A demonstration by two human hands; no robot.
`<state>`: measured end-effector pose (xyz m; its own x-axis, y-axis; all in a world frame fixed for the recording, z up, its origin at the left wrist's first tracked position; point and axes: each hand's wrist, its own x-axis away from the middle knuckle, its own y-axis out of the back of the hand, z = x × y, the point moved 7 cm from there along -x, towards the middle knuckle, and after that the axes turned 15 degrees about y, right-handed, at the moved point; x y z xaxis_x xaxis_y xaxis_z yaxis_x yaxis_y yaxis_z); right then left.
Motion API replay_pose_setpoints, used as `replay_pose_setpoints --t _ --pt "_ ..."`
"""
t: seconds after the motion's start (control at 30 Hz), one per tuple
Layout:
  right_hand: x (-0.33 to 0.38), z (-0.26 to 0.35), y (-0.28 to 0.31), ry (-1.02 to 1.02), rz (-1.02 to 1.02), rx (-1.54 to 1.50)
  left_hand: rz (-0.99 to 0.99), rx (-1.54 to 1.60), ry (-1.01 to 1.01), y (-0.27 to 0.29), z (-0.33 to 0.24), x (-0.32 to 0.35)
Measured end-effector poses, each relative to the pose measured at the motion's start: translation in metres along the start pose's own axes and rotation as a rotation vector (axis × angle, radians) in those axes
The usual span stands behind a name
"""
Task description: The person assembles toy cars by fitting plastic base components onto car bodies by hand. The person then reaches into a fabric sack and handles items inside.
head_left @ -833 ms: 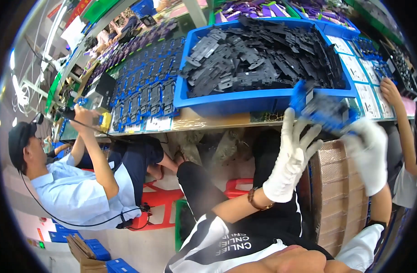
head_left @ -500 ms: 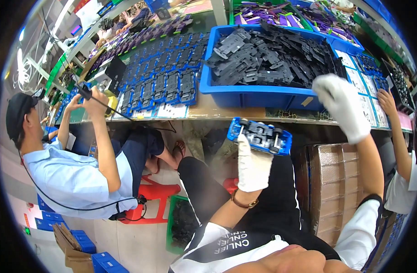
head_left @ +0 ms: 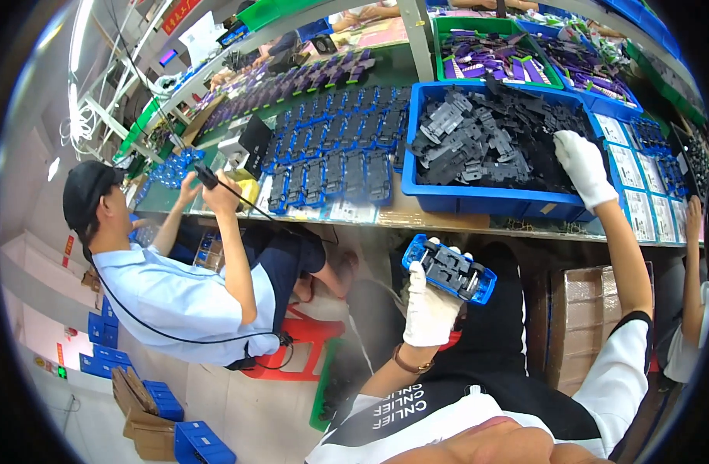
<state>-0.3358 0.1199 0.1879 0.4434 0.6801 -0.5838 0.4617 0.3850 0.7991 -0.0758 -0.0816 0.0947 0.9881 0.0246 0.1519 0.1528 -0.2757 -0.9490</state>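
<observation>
One blue tray (head_left: pixel 450 268) in left-hand (head_left: pixel 429 308) fingers; right-hand (head_left: pixel 582 164) fingers spread over one blue bin (head_left: pixel 478 199).

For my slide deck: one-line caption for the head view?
Gloved left hand holds a blue plastic fixture; gloved right hand reaches into blue bin of black parts.

Right hand (head_left: pixel 582 164) has gone up into the bin (head_left: pixel 478 203) of black parts — left hand (head_left: pixel 428 305) dropped the blue tray (head_left: pixel 449 267) below the bench edge.
</observation>
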Motion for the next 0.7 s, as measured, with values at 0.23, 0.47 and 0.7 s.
replay_pose_setpoints --t 0.23,0.47,0.7 --pt "0.032 0.083 0.06 0.386 -0.054 0.161 0.073 -0.019 0.067 -0.017 -0.008 -0.019" --pt "0.037 0.085 0.053 0.228 0.012 0.047 0.041 -0.029 0.188 -0.013 0.002 -0.043" --pt "0.033 0.08 0.062 0.067 0.013 -0.141 0.053 -0.004 0.22 -0.018 0.02 -0.059"
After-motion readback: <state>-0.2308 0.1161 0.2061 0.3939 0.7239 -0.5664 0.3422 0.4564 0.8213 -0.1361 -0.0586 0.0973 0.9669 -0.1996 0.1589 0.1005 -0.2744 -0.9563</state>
